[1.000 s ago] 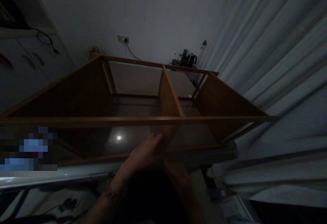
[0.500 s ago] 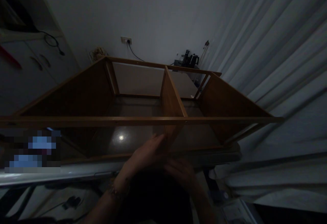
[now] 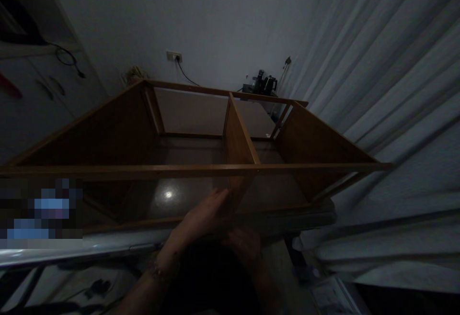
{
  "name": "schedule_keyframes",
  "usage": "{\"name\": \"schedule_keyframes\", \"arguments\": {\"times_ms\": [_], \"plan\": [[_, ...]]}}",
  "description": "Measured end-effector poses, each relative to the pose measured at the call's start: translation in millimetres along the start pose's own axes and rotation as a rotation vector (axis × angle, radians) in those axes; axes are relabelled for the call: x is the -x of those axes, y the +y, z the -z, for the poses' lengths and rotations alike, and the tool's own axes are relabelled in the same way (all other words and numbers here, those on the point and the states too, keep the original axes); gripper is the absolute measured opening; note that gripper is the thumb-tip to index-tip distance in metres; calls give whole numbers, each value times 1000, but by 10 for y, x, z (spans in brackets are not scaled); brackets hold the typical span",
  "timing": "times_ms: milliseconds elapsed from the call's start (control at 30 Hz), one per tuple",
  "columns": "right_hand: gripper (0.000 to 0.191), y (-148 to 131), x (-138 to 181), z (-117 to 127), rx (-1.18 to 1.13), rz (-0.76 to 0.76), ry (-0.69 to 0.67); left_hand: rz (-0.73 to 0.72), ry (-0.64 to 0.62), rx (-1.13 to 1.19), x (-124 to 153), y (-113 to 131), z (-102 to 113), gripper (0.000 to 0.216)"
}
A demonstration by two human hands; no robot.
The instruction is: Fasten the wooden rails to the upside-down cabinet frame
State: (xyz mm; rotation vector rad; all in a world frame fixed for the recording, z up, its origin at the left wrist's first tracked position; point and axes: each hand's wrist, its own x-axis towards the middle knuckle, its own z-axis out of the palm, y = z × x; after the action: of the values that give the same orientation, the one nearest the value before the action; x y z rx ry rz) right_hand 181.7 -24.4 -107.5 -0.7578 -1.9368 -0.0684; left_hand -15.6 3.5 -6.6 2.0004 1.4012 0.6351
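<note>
A wooden shelf frame [image 3: 194, 170] with one upright divider [image 3: 239, 138] lies on a dark glossy table [image 3: 168, 195] in a dim room. My left hand [image 3: 204, 212] reaches up to the lower front end of the divider, fingers stretched out and touching the wood. My right hand [image 3: 242, 245] sits just below and right of it, near the frame's bottom rail, fingers curled. The dark hides whether anything is in it.
Grey curtains [image 3: 377, 90] hang on the right. On the back wall are a socket [image 3: 173, 56] with a cable, and a kettle [image 3: 265, 84] on a stand. White cabinets [image 3: 32, 95] stand at left. Cables lie on the floor at bottom left.
My right hand has shifted slightly left and closer under the left hand. The left hand stays at the divider's end.
</note>
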Motion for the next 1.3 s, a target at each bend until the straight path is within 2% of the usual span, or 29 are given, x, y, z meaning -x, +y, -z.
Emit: {"name": "schedule_keyframes", "arguments": {"times_ms": [133, 300, 400, 633, 1000, 1200, 1300], "plan": [[9, -127, 81, -139, 81, -97, 107, 19, -15, 8, 0, 64, 38, 56], [17, -193, -6, -212, 97, -127, 192, 14, -23, 7, -19, 85, 61, 56], [18, -197, -97, -134, 84, -124, 152, 1, -27, 12, -26, 64, 54, 57], [27, -237, -246, 27, -3, -156, -63, -43, -25, 19, -32, 4, 53, 60], [36, -278, -335, -40, -64, -132, -70, -30, -27, 39, 3, 40, 144, 52], [37, -300, -391, -43, -74, -124, -56, -17, -28, 5, 21, -44, 134, 55], [32, -255, -375, 16, -71, -83, -97, 1, -22, -14, 16, -38, 126, 57]]}}
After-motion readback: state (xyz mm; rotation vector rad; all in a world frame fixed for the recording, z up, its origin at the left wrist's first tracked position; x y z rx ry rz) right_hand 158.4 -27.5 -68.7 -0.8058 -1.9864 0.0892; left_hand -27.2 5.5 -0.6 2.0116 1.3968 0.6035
